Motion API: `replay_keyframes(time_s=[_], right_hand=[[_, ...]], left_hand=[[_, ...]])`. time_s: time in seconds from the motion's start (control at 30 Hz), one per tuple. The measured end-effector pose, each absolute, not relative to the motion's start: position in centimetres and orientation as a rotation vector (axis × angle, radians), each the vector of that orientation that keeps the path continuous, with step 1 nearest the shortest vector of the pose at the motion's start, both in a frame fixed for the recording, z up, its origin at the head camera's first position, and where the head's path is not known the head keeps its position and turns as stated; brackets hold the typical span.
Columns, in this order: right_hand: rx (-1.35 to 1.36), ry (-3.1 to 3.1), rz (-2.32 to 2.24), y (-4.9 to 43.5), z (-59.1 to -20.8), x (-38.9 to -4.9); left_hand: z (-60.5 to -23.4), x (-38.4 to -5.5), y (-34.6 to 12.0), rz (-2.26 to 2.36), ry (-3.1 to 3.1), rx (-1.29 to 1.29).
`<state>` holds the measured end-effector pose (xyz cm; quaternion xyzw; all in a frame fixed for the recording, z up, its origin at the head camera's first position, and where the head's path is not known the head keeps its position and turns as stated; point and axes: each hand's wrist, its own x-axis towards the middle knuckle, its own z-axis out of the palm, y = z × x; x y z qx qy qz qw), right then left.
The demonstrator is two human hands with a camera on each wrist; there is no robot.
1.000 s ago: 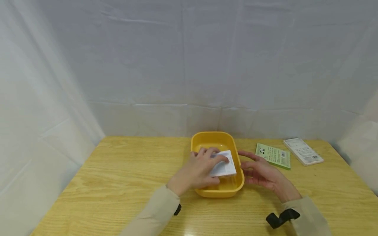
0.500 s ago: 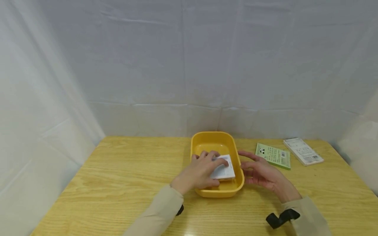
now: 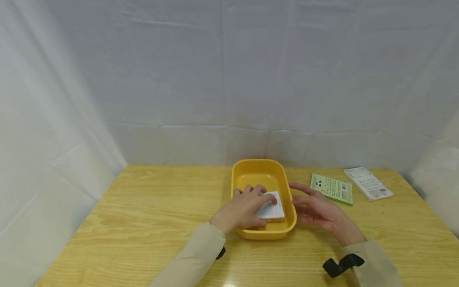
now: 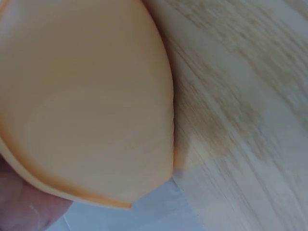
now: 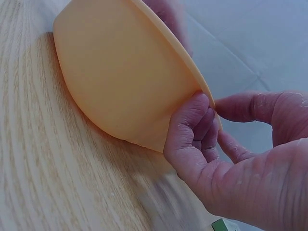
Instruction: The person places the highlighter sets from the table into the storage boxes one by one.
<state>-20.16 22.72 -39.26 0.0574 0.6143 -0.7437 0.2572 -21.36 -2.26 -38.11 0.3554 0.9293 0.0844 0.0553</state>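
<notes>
A small white box (image 3: 274,209) with a printed side lies low inside the yellow plastic basin (image 3: 264,164) in the head view. My left hand (image 3: 245,210) reaches over the basin's left rim and grips this box from above, fingers spread across its top. My right hand (image 3: 320,209) is at the basin's right side. In the right wrist view, the fingers of the right hand (image 5: 207,149) pinch the rim of the basin (image 5: 120,72). The left wrist view shows mostly the outer wall of the basin (image 4: 91,96); the box is hidden there.
Right of the basin, a green flat pack (image 3: 332,189) with a panda picture lies on the wooden table (image 3: 150,215). Beyond it lies a white flat pack (image 3: 367,183) with print and a barcode. A pale sheet (image 3: 222,79) hangs behind the table.
My left hand has lowered the white box further into the basin and moved slightly toward me. My right hand has stayed at the rim.
</notes>
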Motion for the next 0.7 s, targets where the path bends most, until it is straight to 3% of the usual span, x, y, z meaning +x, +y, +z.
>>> replay_keyframes(time_s=[0.7], right_hand=[[0.128,1.640,-2.038,22.64,-39.46,-20.17]], left_hand=[[-38.39,-21.50,-2.15,0.231,2.807,1.065]])
